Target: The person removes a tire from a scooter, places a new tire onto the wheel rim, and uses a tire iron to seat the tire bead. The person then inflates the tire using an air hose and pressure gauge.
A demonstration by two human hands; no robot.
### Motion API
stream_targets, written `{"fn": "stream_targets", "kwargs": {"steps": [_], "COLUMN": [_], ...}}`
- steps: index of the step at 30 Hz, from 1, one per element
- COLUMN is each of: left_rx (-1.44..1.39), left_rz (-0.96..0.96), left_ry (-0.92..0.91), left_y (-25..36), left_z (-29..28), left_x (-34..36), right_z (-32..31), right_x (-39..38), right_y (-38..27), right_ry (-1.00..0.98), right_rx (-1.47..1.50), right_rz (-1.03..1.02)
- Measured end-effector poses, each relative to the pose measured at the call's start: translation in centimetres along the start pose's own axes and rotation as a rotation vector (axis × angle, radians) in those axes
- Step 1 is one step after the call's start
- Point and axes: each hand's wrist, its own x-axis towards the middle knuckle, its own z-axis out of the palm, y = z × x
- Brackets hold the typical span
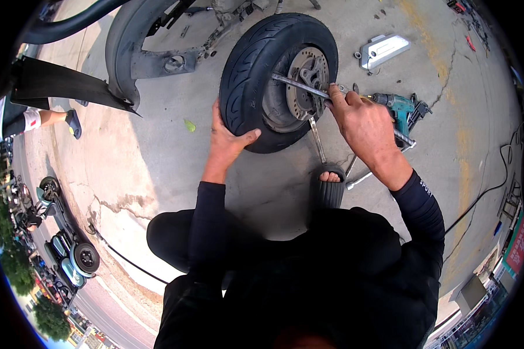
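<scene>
A black scooter wheel (247,64) stands upright on the concrete, its silver brake disc (310,70) facing right. My left hand (226,136) grips the lower left of the tyre, thumb over the tread. My right hand (358,116) is closed around a long silver wrench (297,85) whose far end lies across the brake disc at the hub. A second metal bar (317,138) leans down from the wheel toward my sandalled foot (330,183).
A teal power drill (399,107) and more metal tools (361,177) lie right of the wheel. A silver cover part (383,49) rests further back. The scooter's grey fender (122,52) stands at upper left. A black cable (483,195) runs along the right. Another person's leg (46,119) is at left.
</scene>
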Motion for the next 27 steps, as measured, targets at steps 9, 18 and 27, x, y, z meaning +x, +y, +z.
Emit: {"fn": "stream_targets", "kwargs": {"steps": [9,18,27], "left_rx": [0.349,0.46,0.35], "left_rz": [0.03,0.051,0.028], "left_ry": [-0.03,-0.099,-0.092], "left_y": [0.2,5.4,4.9], "left_z": [0.6,-2.4,-3.8], "left_x": [-0.7,4.7,4.0], "right_z": [-16.2,-14.7,-6.2], "right_x": [13.2,15.5,9.7], "right_y": [-5.6,-7.5,4.3], "right_ry": [-0.104,-0.251,-0.529], "right_rx": [-1.056,-0.948,-0.124], "right_rz": [-1.089,-1.115,-0.165]}}
